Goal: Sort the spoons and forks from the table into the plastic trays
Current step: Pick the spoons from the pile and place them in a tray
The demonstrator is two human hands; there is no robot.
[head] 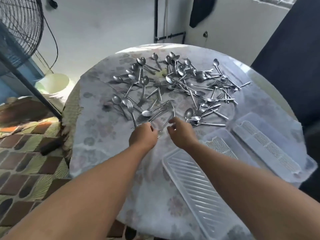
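Note:
A heap of several steel spoons and forks (174, 84) covers the far half of the round table (97, 135). My left hand (142, 136) sits at the heap's near edge with its fingers curled round a thin metal utensil; whether it is a fork or a spoon is hidden. My right hand (181, 134) hovers just beside it, fingers loosely curled and holding nothing, close to the handle end of a fork (173, 110). Clear plastic trays lie to the right: a ribbed one (199, 187) under my right forearm, and two slotted ones (220, 142) (266, 144) behind it.
The table wears a pale flowered cloth that hangs over its rim. A standing fan (20, 23) and a pale green bucket (53, 82) are at the left on the floor side. A dark panel (294, 58) rises right of the table.

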